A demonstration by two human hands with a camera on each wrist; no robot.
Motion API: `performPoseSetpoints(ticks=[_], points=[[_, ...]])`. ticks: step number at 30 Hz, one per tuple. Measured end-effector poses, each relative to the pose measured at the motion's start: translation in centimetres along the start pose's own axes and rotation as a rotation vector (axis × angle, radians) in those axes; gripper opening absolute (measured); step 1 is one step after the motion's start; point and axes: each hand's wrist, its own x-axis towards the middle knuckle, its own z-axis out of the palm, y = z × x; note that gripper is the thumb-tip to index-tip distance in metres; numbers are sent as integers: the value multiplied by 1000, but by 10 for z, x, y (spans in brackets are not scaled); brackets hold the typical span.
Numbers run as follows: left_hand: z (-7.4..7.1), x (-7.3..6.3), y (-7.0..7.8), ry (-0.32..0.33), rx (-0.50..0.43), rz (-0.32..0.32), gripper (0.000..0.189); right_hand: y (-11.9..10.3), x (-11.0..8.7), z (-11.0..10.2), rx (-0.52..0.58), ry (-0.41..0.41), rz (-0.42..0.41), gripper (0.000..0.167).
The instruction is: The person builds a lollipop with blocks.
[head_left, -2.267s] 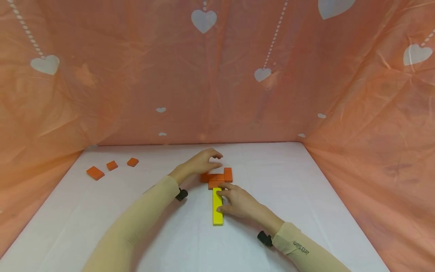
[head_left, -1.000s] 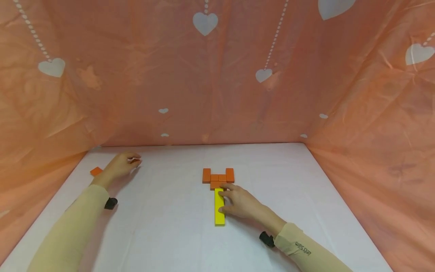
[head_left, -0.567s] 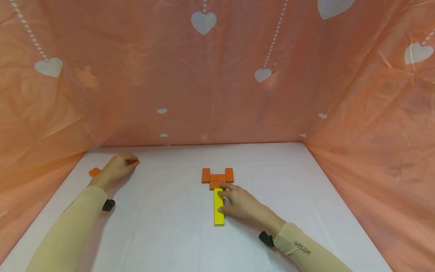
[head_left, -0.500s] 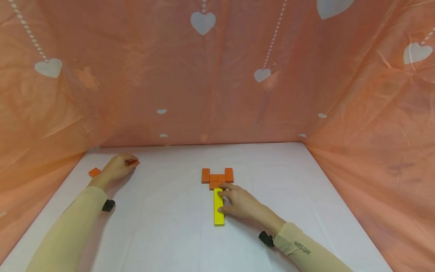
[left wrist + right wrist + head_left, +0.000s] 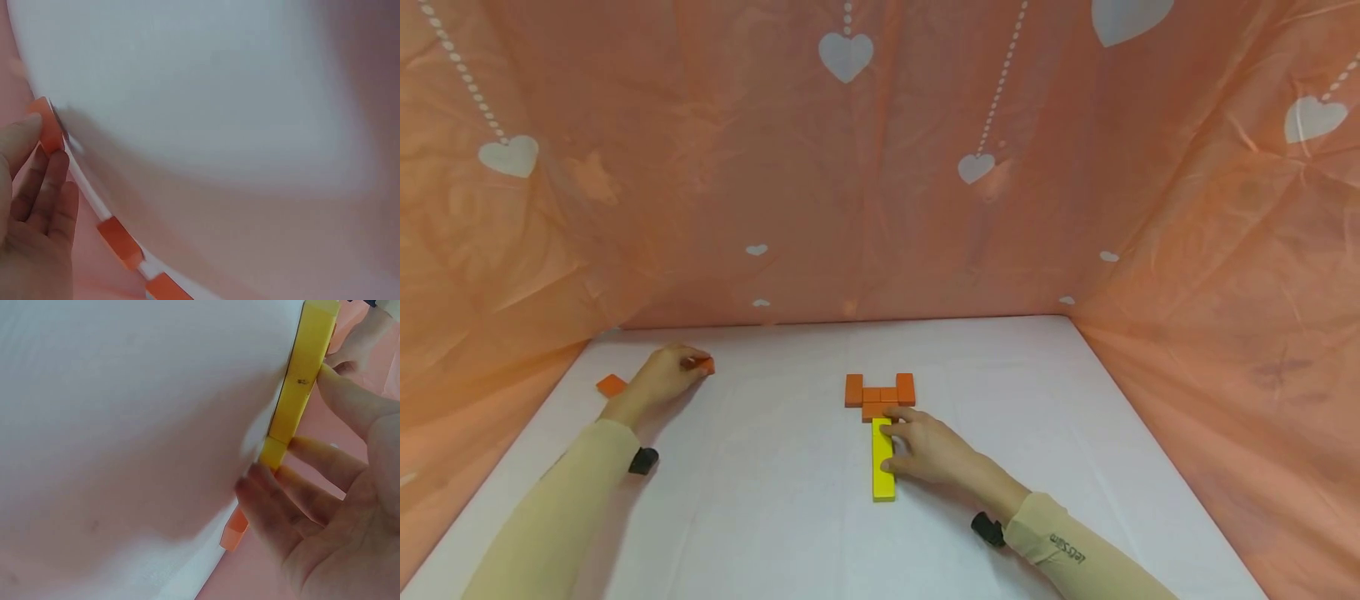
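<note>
In the head view my left hand (image 5: 664, 375) pinches a small orange block (image 5: 707, 365) between thumb and fingers at the far left; the left wrist view shows the same orange block (image 5: 45, 124) lifted just off the table. The right hand (image 5: 929, 446) rests its thumb and fingertips along a long yellow strip (image 5: 882, 479) lying flat at the middle. Up close, a seam splits the yellow strip (image 5: 304, 369) into a long and a short piece. Above it, several orange blocks (image 5: 906, 389) form a U shape with another orange block (image 5: 872, 410) beneath, partly covered by my fingers.
Another orange block (image 5: 611, 385) lies left of my left hand. Two orange blocks, a nearer one (image 5: 120, 242) and one at the frame edge (image 5: 167, 287), show in the left wrist view. Pink cloth (image 5: 790, 167) with hearts surrounds the white table (image 5: 760, 517).
My left hand has left the orange blocks at the middle, reached to the far left and picked up a small orange block. The right hand stays at the yellow strip.
</note>
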Motion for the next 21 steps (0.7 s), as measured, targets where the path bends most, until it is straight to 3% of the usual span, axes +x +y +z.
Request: performPoseSetpoints(ticks=[5, 13, 21], points=[[5, 3, 9, 23, -27, 19, 37, -1, 0, 0, -7, 1, 2, 54], [14, 7, 42, 33, -90, 26, 41, -1, 0, 0, -5, 1, 1, 54], [30, 18, 69, 90, -108, 144, 35, 1, 1, 1, -3, 2, -3, 54]])
